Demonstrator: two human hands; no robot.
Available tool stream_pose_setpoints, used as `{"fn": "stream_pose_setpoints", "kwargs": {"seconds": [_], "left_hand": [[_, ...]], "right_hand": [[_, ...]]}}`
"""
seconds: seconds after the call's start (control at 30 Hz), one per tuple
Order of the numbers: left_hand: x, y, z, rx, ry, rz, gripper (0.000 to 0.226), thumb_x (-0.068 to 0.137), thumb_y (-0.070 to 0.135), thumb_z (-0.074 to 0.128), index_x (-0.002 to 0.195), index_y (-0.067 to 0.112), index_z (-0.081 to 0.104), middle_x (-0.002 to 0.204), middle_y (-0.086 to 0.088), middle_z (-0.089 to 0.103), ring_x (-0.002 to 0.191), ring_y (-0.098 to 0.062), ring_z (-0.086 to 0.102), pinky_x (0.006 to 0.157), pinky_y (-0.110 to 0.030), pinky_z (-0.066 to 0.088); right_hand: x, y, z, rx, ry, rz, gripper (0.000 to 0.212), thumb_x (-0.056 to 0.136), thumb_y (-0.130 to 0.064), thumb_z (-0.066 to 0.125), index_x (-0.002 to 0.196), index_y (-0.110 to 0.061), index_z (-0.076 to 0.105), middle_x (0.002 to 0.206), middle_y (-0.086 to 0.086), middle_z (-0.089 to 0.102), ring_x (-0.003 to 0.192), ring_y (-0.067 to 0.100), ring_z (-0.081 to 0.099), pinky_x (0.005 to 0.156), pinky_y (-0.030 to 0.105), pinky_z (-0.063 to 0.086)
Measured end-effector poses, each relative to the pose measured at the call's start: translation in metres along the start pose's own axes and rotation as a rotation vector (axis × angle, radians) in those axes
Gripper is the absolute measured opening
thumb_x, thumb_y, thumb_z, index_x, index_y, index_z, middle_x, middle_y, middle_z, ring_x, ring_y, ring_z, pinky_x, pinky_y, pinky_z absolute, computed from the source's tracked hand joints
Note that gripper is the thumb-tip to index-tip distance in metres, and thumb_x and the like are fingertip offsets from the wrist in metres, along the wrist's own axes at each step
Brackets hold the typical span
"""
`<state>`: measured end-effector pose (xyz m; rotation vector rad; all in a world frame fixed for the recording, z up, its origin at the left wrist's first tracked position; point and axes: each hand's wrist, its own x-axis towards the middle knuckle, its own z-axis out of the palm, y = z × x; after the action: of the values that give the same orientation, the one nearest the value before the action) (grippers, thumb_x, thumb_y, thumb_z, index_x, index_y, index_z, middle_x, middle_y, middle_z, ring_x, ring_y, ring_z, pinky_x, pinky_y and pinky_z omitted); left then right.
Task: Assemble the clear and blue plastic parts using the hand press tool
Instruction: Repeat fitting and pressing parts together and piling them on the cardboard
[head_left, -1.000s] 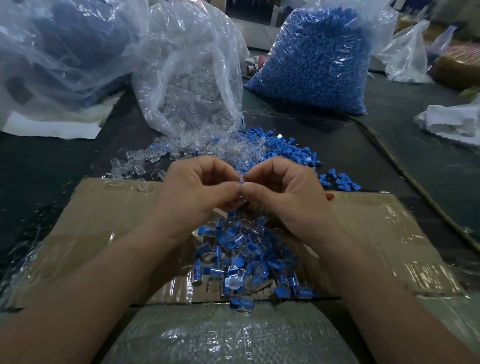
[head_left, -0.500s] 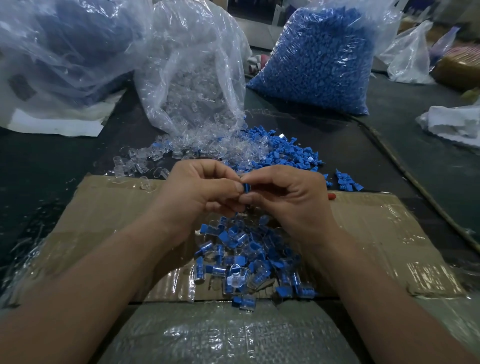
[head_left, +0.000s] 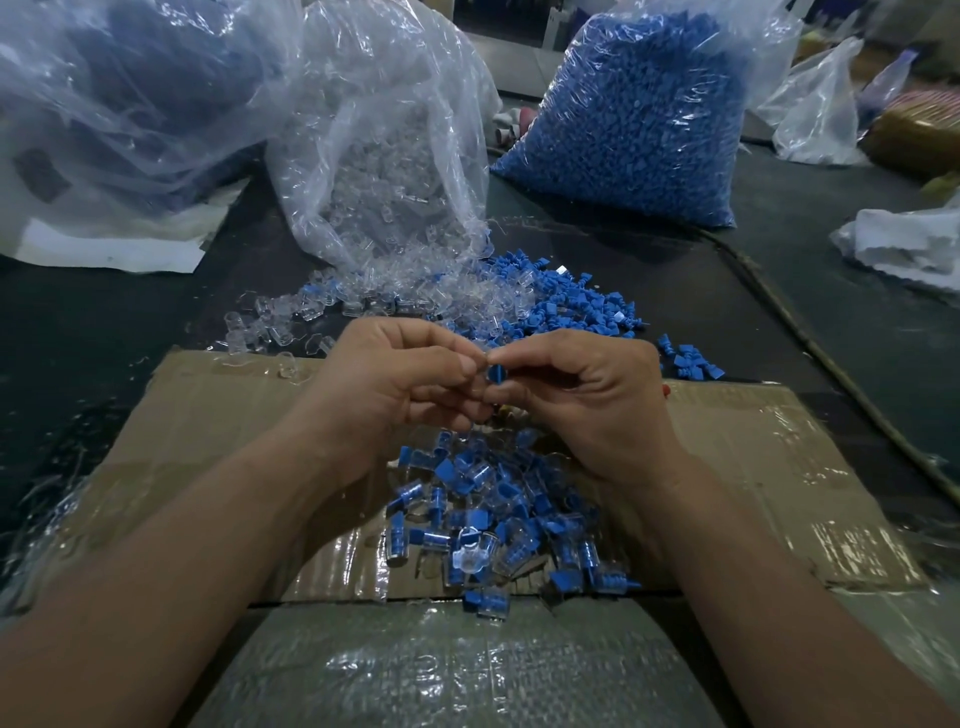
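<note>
Since a second ago the fingertips have shifted so that a small blue plastic part (head_left: 497, 373) now shows between them, where only skin met before; the hands themselves have barely moved. The left hand (head_left: 395, 387) and right hand (head_left: 582, 400) are both curled, thumbs and forefingers pinching that part from either side. Whether a clear piece is already on it is hidden by the fingers. They hover above the middle of the flat brown taped cardboard sheet (head_left: 753, 467), directly over a heap of joined clear-and-blue pieces (head_left: 493, 525) lying on it. Just past the cardboard's far edge, loose clear plastic shells (head_left: 363, 306) and loose blue plastic plugs (head_left: 576, 306) are spilled on the dark worktop (head_left: 727, 291). Farther beyond that edge stand a crinkled transparent bag of clear shells (head_left: 384, 156) and a full transparent bag of blue plugs (head_left: 639, 114). No hand press tool is in view. The part is tiny and held only at the tips, so I judge a skewed push could jam it crooked or flick it into the heap, where an unfinished piece would be hard to tell from finished ones.
</note>
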<state>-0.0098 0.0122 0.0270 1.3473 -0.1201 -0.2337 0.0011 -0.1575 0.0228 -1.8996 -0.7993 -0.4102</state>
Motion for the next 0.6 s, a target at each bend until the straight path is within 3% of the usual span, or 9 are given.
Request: {"fn": "stream_pose_setpoints", "kwargs": {"seconds": [0.23, 0.37, 0.5, 0.6], "left_hand": [[-0.001, 0.0, 0.004, 0.077, 0.041, 0.011, 0.004, 0.053, 0.009, 0.068, 0.056, 0.012, 0.069, 0.056, -0.008, 0.066, 0.049, -0.016, 0.064, 0.046, -0.019, 0.05], [-0.001, 0.0, 0.005, 0.083, 0.058, 0.028, 0.003, 0.054, 0.009, 0.067, 0.056, 0.011, 0.068, 0.055, -0.009, 0.065, 0.047, -0.015, 0.062, 0.046, -0.019, 0.051], [0.0, 0.001, 0.002, -0.008, 0.089, 0.03, 0.005, 0.056, 0.008, 0.066, 0.054, 0.012, 0.068, 0.056, -0.01, 0.065, 0.048, -0.014, 0.062, 0.044, -0.016, 0.049], [0.001, 0.001, -0.001, -0.039, 0.128, 0.049, 0.005, 0.057, 0.007, 0.065, 0.055, 0.012, 0.067, 0.056, -0.009, 0.065, 0.05, -0.015, 0.064, 0.045, -0.017, 0.05]], "right_hand": [[0.0, -0.002, 0.001, -0.01, -0.034, -0.029, 0.033, 0.068, -0.006, 0.074, 0.098, -0.013, 0.063, 0.084, -0.002, 0.066, 0.076, 0.01, 0.067, 0.07, 0.024, 0.056], [0.001, -0.004, -0.001, -0.072, -0.061, -0.034, 0.031, 0.069, -0.012, 0.075, 0.097, -0.016, 0.064, 0.083, -0.005, 0.065, 0.075, 0.009, 0.065, 0.069, 0.019, 0.055], [0.005, 0.0, -0.014, -0.222, -0.091, 0.188, 0.029, 0.072, -0.028, 0.074, 0.099, -0.022, 0.065, 0.081, -0.023, 0.058, 0.077, -0.009, 0.058, 0.073, 0.007, 0.046], [0.007, 0.008, -0.035, -0.298, -0.096, 0.383, 0.017, 0.073, -0.029, 0.072, 0.088, -0.032, 0.064, 0.079, -0.025, 0.057, 0.08, -0.009, 0.058, 0.069, 0.006, 0.044]]}}
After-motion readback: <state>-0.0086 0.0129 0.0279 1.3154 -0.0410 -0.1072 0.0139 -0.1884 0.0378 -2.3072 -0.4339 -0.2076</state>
